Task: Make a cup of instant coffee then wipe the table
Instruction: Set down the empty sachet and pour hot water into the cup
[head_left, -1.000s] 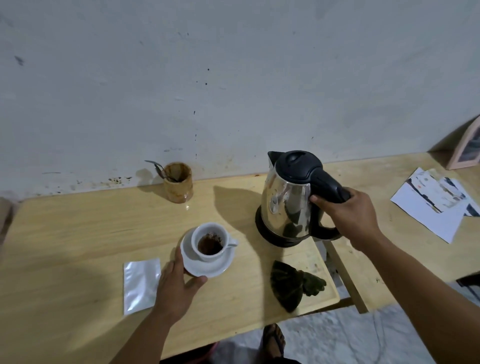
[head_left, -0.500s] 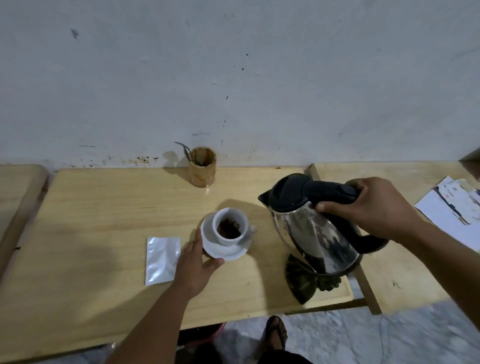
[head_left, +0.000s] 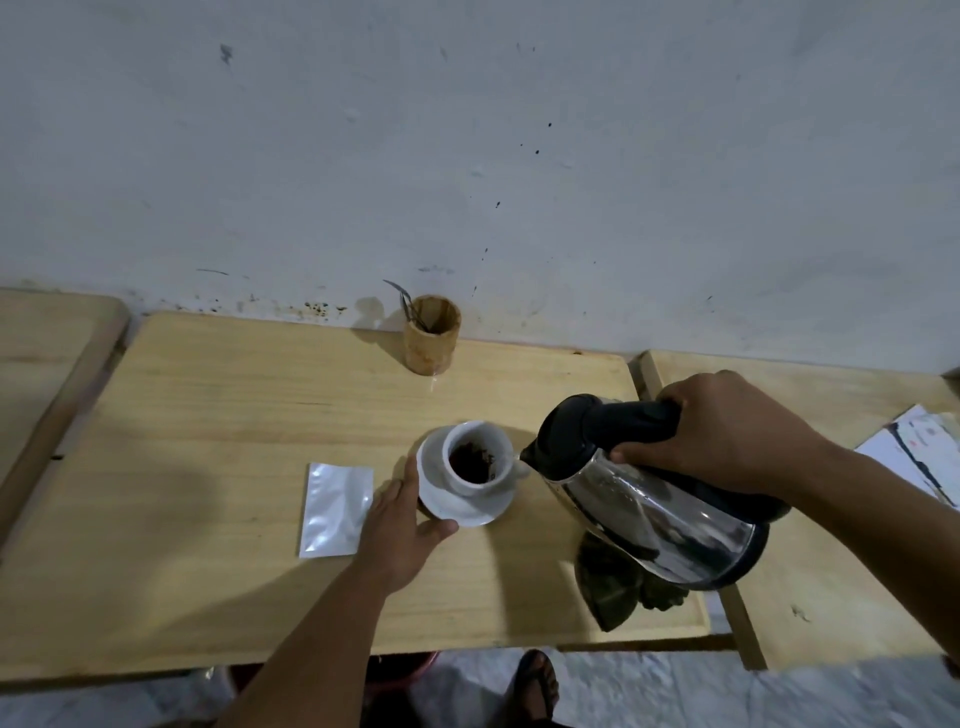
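A white cup (head_left: 475, 462) with dark coffee powder inside stands on a white saucer (head_left: 457, 506) on the wooden table (head_left: 234, 415). My left hand (head_left: 400, 525) rests at the saucer's left edge, thumb and fingers around its rim. My right hand (head_left: 727, 436) grips the black handle of a steel kettle (head_left: 649, 509), held off the table and tilted, its spout right beside the cup's right rim. No water stream is visible. A silver sachet (head_left: 335, 509) lies flat left of my left hand.
A bamboo holder (head_left: 432, 340) with a spoon (head_left: 408, 306) stands by the wall. A dark green cloth (head_left: 613, 587) lies under the kettle near the table's front right corner. Papers (head_left: 919, 452) lie on the adjoining table at right. A sandalled foot shows below.
My right hand lifted the kettle off its spot, swung it left and tilted its spout down to the cup. My left hand stayed at the saucer.
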